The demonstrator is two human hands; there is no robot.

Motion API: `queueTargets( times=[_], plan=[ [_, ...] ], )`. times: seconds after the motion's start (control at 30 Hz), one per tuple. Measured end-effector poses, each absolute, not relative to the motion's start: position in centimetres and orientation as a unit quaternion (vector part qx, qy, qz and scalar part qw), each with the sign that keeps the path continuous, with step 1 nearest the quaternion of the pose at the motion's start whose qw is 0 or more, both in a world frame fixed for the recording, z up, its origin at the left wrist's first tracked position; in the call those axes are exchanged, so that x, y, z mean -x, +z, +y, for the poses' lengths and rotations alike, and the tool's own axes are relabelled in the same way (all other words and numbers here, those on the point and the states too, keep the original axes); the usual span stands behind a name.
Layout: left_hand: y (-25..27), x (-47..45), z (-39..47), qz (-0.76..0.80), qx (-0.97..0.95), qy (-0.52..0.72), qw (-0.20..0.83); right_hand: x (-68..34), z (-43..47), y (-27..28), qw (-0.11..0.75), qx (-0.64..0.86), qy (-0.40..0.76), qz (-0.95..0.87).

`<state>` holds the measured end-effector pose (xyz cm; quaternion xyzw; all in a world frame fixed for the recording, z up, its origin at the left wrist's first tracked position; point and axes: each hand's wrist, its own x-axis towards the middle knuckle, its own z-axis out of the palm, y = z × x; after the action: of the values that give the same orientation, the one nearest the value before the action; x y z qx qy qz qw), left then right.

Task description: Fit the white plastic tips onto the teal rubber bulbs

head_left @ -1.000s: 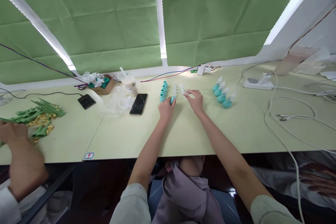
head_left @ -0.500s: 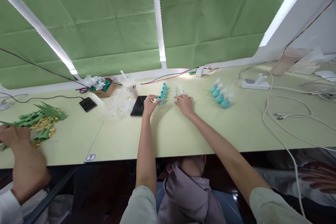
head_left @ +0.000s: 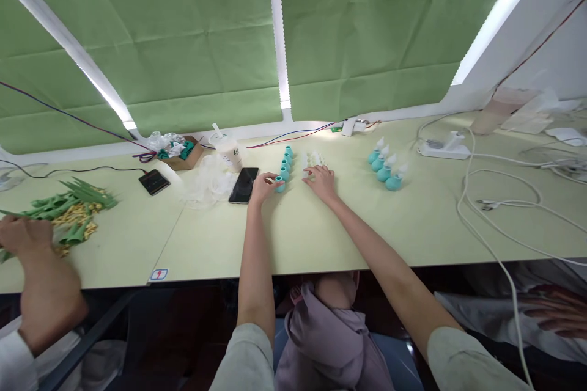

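My left hand (head_left: 263, 188) has its finger and thumb at the side of the nearest teal rubber bulb (head_left: 279, 187), closed on it. Behind that bulb, several more open-necked teal bulbs (head_left: 285, 166) stand upright in a row running away from me. To the right of the row, my right hand (head_left: 322, 183) rests low over the table, fingers curved, thumb apart from the index finger. Just beyond its fingertips lie several small clear nozzles (head_left: 314, 159), partly hidden by the hand. Farther right, several teal bulbs with clear pointed nozzles (head_left: 385, 172) stand in a slanting row.
A black phone (head_left: 244, 186), crumpled clear plastic (head_left: 208, 182) and a drink cup (head_left: 228, 153) lie left of my hands. A small cardboard box (head_left: 186, 157) sits behind. White cables and a power strip (head_left: 444, 149) occupy the right. A co-worker's hand (head_left: 25, 235) is among green cones at far left.
My left hand has moved slightly down toward me. The nearest bulb now stands a little nearer me and apart from the others in the row. My right hand has barely moved.
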<state>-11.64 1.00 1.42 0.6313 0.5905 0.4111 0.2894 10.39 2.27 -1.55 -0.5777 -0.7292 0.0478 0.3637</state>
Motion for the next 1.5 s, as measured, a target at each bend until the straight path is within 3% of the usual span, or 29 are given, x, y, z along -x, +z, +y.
queueTargets(
  times=[0.2,0.5,0.63,0.83,0.97,1.13,1.27,1.37,1.5],
  plan=[
    [1.0,11.6,1.1,0.577,-0.638,0.43,0.274,-10.5,2.4,-1.4,0.415,0.573,0.068,-0.703],
    [1.1,11.5,1.4,0.567,-0.641,0.445,0.263,-14.4,1.0,2.3,0.635,0.54,0.013,-0.553],
    [1.3,11.4,1.1,0.564,-0.655,0.427,0.265,-20.4,0.1,5.5,0.61,0.589,-0.076,-0.525],
    [2.2,11.2,0.7,0.57,-0.677,0.438,0.156,-29.9,-2.5,6.7,0.45,0.714,-0.096,-0.528],
    [3.2,9.8,-0.1,0.571,-0.637,0.511,0.079,-32.3,-4.2,5.2,0.357,0.762,-0.009,-0.539],
    [3.3,5.8,-1.9,0.536,-0.661,0.526,0.008,-30.6,-5.6,5.6,0.406,0.724,0.044,-0.556],
    [2.7,2.6,-3.2,0.425,-0.78,0.458,0.04,-25.5,-5.8,6.9,0.505,0.581,0.237,-0.593],
    [2.5,1.3,-3.6,0.395,-0.82,0.4,0.107,-20.6,-4.8,6.2,0.512,0.451,0.417,-0.6],
    [2.2,1.5,-3.0,0.45,-0.814,0.326,0.168,-16.1,-2.4,3.4,0.537,0.382,0.5,-0.562]
  ],
)
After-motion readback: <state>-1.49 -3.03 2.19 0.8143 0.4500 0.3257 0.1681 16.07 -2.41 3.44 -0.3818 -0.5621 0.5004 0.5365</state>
